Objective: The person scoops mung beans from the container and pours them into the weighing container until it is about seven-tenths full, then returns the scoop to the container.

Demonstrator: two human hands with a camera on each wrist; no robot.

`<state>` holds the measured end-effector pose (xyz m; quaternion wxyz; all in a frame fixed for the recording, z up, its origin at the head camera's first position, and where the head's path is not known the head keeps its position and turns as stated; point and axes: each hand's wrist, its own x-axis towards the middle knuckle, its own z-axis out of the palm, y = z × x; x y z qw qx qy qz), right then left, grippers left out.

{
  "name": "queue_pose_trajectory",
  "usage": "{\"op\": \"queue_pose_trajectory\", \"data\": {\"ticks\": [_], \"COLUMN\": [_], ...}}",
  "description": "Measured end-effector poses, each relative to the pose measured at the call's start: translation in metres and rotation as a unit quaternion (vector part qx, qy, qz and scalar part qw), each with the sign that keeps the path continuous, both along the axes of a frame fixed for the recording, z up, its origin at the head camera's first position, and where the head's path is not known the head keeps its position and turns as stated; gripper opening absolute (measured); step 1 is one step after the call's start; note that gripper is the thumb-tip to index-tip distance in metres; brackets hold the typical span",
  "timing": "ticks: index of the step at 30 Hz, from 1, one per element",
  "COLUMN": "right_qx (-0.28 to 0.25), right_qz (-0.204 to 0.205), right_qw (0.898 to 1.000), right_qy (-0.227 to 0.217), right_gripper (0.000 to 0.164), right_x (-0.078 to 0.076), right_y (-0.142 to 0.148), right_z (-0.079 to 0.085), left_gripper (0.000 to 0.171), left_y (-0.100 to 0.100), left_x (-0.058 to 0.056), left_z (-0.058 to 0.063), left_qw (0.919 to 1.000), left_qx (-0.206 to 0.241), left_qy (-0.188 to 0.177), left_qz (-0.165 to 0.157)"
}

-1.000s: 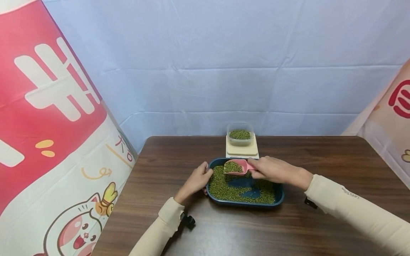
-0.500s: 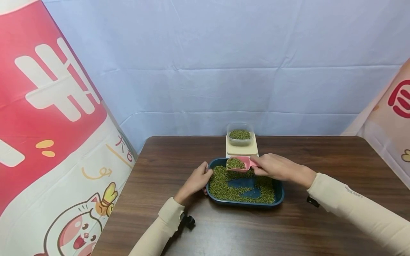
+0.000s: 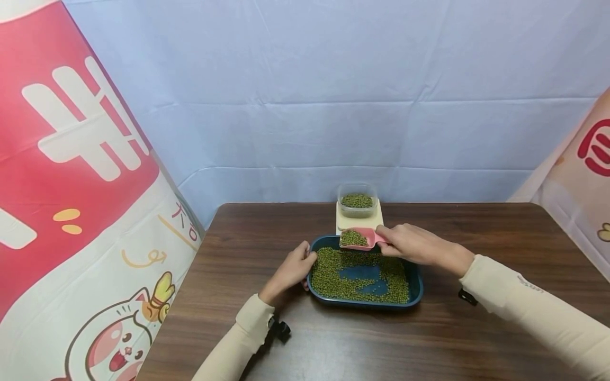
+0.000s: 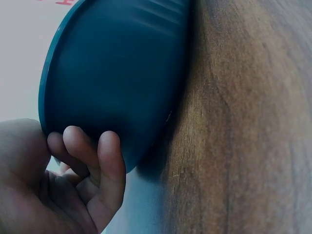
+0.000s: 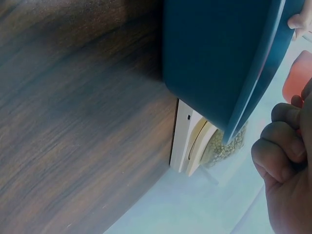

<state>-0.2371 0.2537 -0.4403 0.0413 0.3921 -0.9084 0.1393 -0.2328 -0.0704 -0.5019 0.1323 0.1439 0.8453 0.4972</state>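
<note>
My right hand (image 3: pixel 411 244) grips the handle of a pink scoop (image 3: pixel 370 239), which carries a heap of green mung beans (image 3: pixel 353 238). The scoop is held over the far rim of a dark blue tray (image 3: pixel 415 283). More mung beans cover much of the tray's floor, with bare patches in its middle. At the tray's left end my left hand (image 3: pixel 292 267) pinches the rim, thumb on top. In the left wrist view its fingers (image 4: pixel 111 156) lie against the tray's outer wall. The right wrist view shows the right fingers (image 5: pixel 278 141) curled, and part of the scoop (image 5: pixel 296 78).
Right behind the tray is a kitchen scale (image 3: pixel 359 221). On it stands a clear plastic container (image 3: pixel 358 212) partly filled with mung beans. The brown wooden table (image 3: pixel 267 222) ends at a pale blue cloth backdrop (image 3: pixel 295 132). A printed banner (image 3: pixel 95 211) hangs at the left.
My right hand has moved the loaded scoop away from me and slightly right, from above the tray's beans to its far rim. The left hand has stayed at the tray's left end.
</note>
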Motion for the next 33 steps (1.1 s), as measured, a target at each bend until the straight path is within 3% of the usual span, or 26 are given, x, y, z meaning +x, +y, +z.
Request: {"op": "queue_pose_trajectory", "data": {"ticks": [17,28,33], "right_qx": [-0.02,-0.015,-0.012], "right_qz": [-0.001,-0.021,-0.056], "right_qw": [0.999,0.999,0.998], "right_qy": [0.038,0.027,0.002], "right_gripper": [0.019,0.018,0.017], "right_x": [-0.011,-0.02,-0.025], "right_y": [0.008,0.015,0.02], "right_z": [0.007,0.013,0.014], "left_gripper": [0.022,0.022,0.022], "left_y": [0.001,0.0,-0.001], "left_x": [-0.001,0.0,0.0], "left_z": [-0.002,-0.001,-0.001], "left_qw": [1.0,1.0,1.0], "left_qx": [0.008,0.008,0.008], "left_qy": [-0.003,-0.003,-0.002], "left_qz": [0.004,0.003,-0.002]}}
